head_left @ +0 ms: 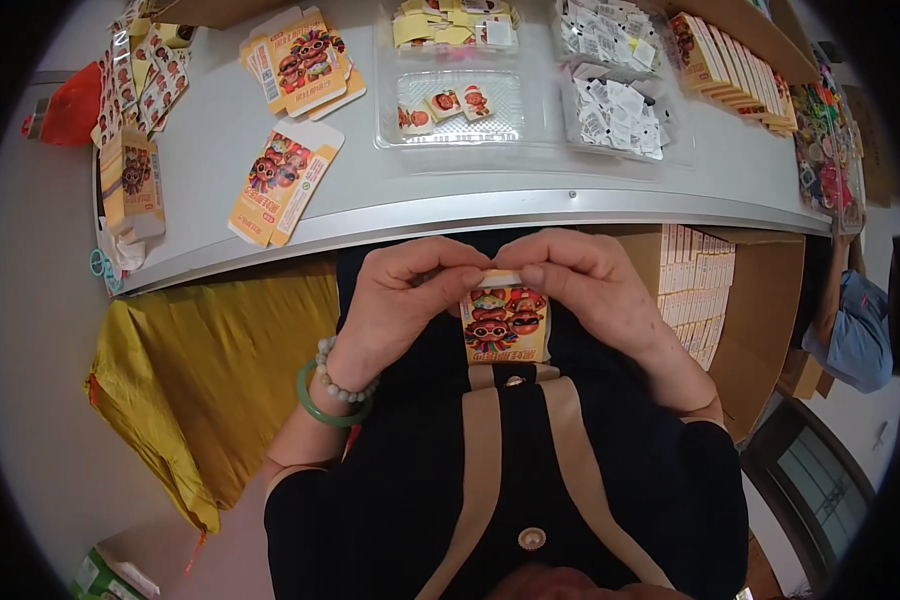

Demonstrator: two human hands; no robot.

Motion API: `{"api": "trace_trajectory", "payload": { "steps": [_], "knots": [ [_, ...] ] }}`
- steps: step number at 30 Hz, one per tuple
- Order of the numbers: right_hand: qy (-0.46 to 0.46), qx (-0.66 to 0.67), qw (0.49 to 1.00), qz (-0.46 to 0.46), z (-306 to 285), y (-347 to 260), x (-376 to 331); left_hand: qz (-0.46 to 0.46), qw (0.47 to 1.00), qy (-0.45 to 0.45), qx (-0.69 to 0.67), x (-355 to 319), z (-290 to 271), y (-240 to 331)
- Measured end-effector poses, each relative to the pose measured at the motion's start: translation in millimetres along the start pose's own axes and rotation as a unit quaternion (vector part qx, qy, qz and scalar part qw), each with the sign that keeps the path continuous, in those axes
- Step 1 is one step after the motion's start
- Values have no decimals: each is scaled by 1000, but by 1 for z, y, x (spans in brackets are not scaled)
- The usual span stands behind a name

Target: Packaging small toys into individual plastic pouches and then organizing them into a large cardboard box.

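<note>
A small orange-yellow cardboard box (507, 325) printed with cartoon characters is between my hands, in front of my body just below the table's edge. My left hand (410, 285) pinches the box's top left part, thumb at the pale flap. From the other side, my right hand (590, 290) grips the top right corner with its thumb and fingers. Both sets of fingertips meet at the box's upper end, so part of the flap is hidden. A matching flattened box (282, 180) lies on the table ahead of my left hand, with more flat boxes (305, 65) stacked beyond it.
Clear plastic trays (450, 165) on the table hold stickers and small cards. White tags (618, 115) fill containers at the right. Filled boxes (730, 65) stand in a row farther right. Below the table, a carton (750, 350) holds packed boxes. A co-worker's blue sleeve (855, 330) shows at far right.
</note>
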State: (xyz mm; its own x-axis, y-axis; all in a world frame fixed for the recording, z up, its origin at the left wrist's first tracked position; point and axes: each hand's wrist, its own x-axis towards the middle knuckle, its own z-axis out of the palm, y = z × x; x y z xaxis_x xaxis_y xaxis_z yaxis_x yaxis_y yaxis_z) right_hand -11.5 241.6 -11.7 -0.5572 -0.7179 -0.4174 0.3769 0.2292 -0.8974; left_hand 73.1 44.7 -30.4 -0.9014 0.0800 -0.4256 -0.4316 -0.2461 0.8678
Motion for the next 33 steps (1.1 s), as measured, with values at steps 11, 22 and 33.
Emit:
{"api": "trace_trajectory", "payload": {
  "steps": [11, 22, 33],
  "knots": [
    [-2, -130, 977, -171, 8, 13, -6, 92, 993, -59, 49, -20, -11, -14],
    [-11, -144, 978, -151, 4, 6, -7, 76, 992, -39, -93, -24, 3, -16],
    [25, -213, 958, -188, 6, 27, -13, 147, 979, -30, 137, -17, -1, -19]
  ]
}}
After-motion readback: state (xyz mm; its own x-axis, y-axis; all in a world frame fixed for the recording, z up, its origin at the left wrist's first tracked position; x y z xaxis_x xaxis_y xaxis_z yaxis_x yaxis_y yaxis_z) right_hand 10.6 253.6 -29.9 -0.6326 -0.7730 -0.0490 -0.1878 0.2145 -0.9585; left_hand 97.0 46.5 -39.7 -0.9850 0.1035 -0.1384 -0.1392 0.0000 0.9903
